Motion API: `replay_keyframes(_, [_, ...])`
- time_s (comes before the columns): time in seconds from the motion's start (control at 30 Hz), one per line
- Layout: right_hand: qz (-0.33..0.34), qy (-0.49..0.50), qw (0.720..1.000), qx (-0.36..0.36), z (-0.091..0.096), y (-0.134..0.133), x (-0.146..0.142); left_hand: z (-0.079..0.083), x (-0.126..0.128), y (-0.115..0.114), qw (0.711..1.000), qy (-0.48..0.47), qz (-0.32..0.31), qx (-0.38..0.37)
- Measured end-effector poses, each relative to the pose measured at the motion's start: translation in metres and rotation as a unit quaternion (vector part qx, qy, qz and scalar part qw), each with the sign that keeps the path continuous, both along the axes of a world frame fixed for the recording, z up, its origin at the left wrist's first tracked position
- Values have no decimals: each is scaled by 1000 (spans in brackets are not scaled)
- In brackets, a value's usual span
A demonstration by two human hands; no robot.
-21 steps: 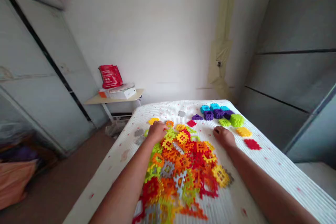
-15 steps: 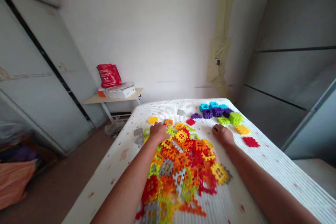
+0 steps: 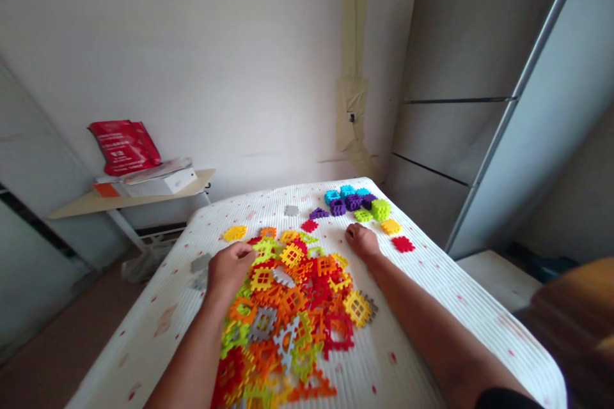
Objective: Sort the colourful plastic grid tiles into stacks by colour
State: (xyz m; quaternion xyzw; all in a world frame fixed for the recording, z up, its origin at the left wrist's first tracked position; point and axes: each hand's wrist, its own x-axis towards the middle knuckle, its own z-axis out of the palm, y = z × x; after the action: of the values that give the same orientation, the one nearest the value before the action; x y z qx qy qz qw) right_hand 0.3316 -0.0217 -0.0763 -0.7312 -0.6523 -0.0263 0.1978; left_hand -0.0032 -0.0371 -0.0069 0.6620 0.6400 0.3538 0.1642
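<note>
My left hand point(image 3: 231, 268) is at the left edge of a heap of plastic interlocking building tiles point(image 3: 292, 300). Its thumb and fingers are pinched together beside a lime-green tile point(image 3: 265, 250); whatever they hold, if anything, is hidden. A yellow window tile point(image 3: 291, 255) lies close by on the heap. My right hand point(image 3: 362, 240) rests on the table, right of the heap, its fingers curled closed with the inside hidden. Beyond it stand purple blocks point(image 3: 354, 202), blue blocks point(image 3: 332, 197) and a lime-green block point(image 3: 380, 209).
The table point(image 3: 432, 307) has a white ribbed cover with red specks. Yellow point(image 3: 391, 227) and red point(image 3: 403, 244) tiles lie at the right, grey tiles point(image 3: 200, 262) at the left. A side shelf point(image 3: 77, 204) holds a red bag point(image 3: 125, 147) and a white box point(image 3: 165, 183).
The view has turned to the right. My left hand has drawn back a little toward the heap's left edge, its fingers now pinched. My right hand stays curled on the table.
</note>
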Motion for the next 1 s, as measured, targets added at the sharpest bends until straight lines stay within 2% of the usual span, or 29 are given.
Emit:
replay_keyframes(0.07, [2, 6, 1000, 5, 0, 0, 0, -2, -5, -16, 982, -188, 11, 12])
replay_keyframes(0.13, [3, 15, 1000, 9, -1, 0, 0, -5, -6, -31, 944, -330, 13, -2])
replay_keyframes(0.2, [2, 27, 1000, 13, 0, -1, 1, -9, -4, -44, 906, -424, 13, -13])
replay_keyframes(0.27, [0, 43, 999, 16, 0, -2, 2, -12, 0, -53, 883, -469, 13, -13])
replay_keyframes(0.37, [8, 74, 997, 26, 4, -5, -1, -16, 7, -58, 877, -480, 17, -1])
replay_keyframes(0.47, [62, 145, 985, 74, 14, -13, -21, -18, 12, -59, 879, -476, 13, 14])
replay_keyframes(0.6, [203, 226, 944, 129, 37, -39, -76, -19, 17, -62, 882, -470, 8, 23])
replay_keyframes(0.67, [292, 215, 923, 130, 47, -56, -105, -19, 18, -63, 883, -469, 11, 25])
replay_keyframes(0.73, [341, 180, 915, 120, 55, -72, -129, -20, 19, -64, 883, -468, 12, 26])
replay_keyframes(0.83, [345, 136, 922, 112, 60, -86, -151, -21, 21, -64, 886, -462, 16, 26])
replay_keyframes(1.0, [311, 112, 939, 97, 60, -89, -162, -21, 27, -65, 896, -442, 21, 22])
